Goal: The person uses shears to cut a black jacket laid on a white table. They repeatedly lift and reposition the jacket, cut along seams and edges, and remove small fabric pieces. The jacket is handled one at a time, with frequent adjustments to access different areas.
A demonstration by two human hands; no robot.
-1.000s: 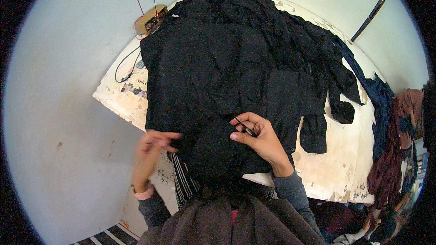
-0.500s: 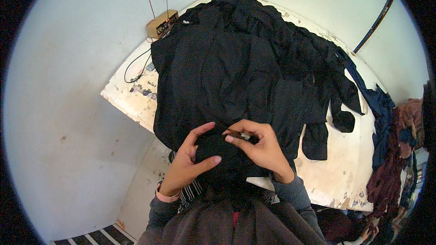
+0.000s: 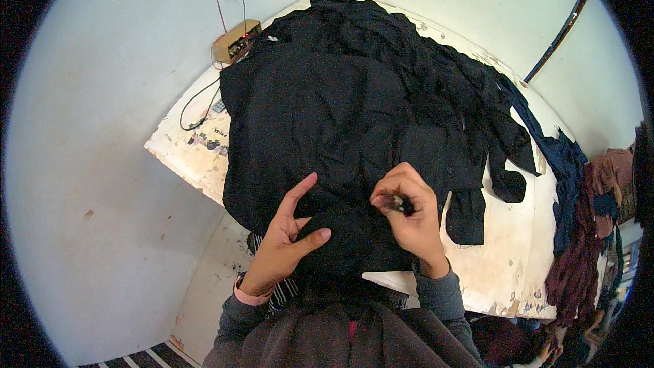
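A large black garment (image 3: pixel 306 116), its cloth creased and layered, lies over the table and hangs toward me at the near edge. My left hand (image 3: pixel 283 238) rests at its near left part, thumb and index finger stretched well apart; the other fingertips are partly hidden by the cloth. Over the near right part of the garment, my right hand (image 3: pixel 412 211) is closed around a small dark brown tool (image 3: pixel 393 202) with a pale spot. The fingers cover most of this tool, so its kind does not show clearly.
The white table (image 3: pixel 504 266) has worn, chipped edges. At its far left stand a tan box (image 3: pixel 235 42) with a red light and a black cable (image 3: pixel 185 112). Navy cloth (image 3: pixel 569 163) and maroon cloth (image 3: pixel 572 269) hang at the right. Another person's hand (image 3: pixel 553 346) shows at lower right.
My right hand has moved right, away from my left hand, with the small dark tool still in it. My left hand has hardly shifted.
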